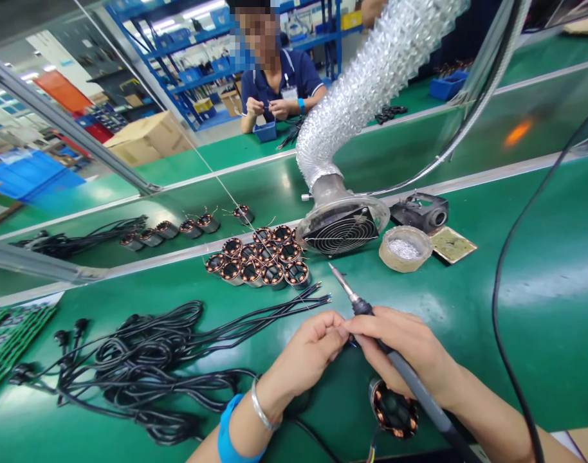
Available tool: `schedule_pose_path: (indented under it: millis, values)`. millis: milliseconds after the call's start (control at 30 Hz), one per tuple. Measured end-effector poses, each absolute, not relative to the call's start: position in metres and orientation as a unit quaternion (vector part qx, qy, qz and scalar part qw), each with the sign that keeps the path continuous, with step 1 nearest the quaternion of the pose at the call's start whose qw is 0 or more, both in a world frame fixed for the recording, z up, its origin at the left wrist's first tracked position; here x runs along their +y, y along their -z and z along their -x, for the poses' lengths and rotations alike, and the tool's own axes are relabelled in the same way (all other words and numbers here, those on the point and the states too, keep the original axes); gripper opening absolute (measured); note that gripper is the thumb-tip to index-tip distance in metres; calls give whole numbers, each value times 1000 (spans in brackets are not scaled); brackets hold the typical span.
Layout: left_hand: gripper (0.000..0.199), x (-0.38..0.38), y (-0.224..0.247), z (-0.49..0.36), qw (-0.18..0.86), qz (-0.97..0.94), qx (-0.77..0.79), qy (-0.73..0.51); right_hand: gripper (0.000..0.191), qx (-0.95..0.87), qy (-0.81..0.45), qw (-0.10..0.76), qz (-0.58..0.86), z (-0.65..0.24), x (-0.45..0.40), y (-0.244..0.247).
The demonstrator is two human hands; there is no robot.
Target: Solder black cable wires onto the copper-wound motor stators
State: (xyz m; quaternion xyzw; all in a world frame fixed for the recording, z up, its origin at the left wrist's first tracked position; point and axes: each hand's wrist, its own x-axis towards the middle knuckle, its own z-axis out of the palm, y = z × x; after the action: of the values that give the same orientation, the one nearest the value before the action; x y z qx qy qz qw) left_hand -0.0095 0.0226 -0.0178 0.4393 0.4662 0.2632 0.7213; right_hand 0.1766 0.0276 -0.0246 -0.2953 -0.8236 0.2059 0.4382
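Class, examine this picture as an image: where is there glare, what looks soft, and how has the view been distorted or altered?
Head view: pale glare on the glossy green tabletop; an orange reflection on the shiny green strip beyond; blue metal shelving looks soft; the scene is tilted; the face of the person in navy is pixelated.
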Motion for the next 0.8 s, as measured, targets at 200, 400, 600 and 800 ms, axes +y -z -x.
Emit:
schedule_pose_path:
  millis: [200, 400, 600, 800]
  values:
    - [40, 20, 18, 5, 762, -344, 475, -273, 34, -813, -215, 452, 299, -179, 27, 29]
    - [43, 18, 17, 0, 728, -347, 508, -303, 34, -800, -248, 438, 326, -182, 25, 31]
    - [40, 16, 17, -5, 692, -347, 544, -322, 27, -749, -291, 454, 385, -177, 25, 29]
    - [30, 10, 27, -7, 631, -407, 561, -348, 29, -743, -294, 455, 393, -180, 25, 30]
